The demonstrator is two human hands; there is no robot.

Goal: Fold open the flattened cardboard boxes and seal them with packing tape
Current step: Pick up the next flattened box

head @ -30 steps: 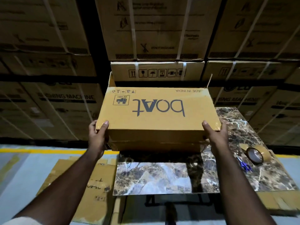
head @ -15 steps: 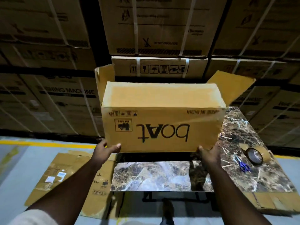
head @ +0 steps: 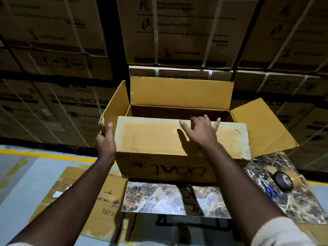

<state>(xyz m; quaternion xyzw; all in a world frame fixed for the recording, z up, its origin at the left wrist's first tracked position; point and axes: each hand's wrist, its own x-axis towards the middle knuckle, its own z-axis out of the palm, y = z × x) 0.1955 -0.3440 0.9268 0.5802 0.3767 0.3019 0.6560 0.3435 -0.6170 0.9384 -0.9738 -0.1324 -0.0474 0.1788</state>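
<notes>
Stacked warehouse cartons (head: pixel 177 32) fill the wall beyond my hands, and the marbled tabletop (head: pixel 154 197) sits under the job. A second ago I had the boat box (head: pixel 168 167) lifted off the surface with a hand at each lower corner; half a second back it was turned with its printed face toward me. Now it rests on the tabletop, open side up, with the far flap (head: pixel 181 93) standing upright and the end flaps splayed out to either side of my hands. My right hand (head: pixel 200 134) lies flat with fingers spread on the near flap (head: pixel 177 137), pressing it inward over the opening; that grip is open and clasps nothing. My left hand (head: pixel 105 141) is at the box's left end, thumb up along the left end flap (head: pixel 115 105); its fingers are hidden behind the cardboard, so I cannot tell how firmly it holds. I judge the box is erected and flap folding has begun, with sealing not yet started. The tape roll (head: pixel 283 181) and blue scissors (head: pixel 269 189) lie well to the right of my right hand, untouched. Flattened boxes (head: pixel 85 196) lie on the floor below my left forearm.
</notes>
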